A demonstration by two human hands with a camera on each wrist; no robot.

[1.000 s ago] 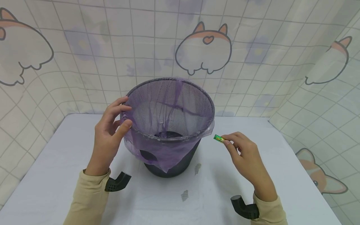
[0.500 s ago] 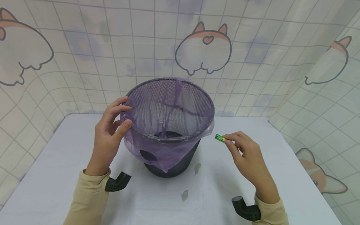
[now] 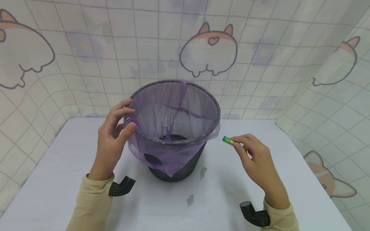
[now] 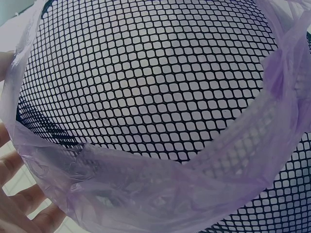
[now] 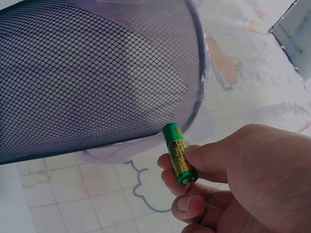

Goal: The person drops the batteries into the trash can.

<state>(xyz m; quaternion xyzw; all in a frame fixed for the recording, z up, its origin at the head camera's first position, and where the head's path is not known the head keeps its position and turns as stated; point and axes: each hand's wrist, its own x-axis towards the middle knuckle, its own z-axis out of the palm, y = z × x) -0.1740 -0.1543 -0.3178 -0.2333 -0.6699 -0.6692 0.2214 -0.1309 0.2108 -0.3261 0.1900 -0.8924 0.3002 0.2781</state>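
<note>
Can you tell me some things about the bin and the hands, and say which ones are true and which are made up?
1. The right hand pinches a green battery. True.
2. The battery is already inside the bin. False: it is held outside, beside the rim.
3. The left hand grips the bin's rim and the purple bag. True.
4. The bin lies on its side. False: it stands upright on the table.
5. The bag is green. False: it is purple.
</note>
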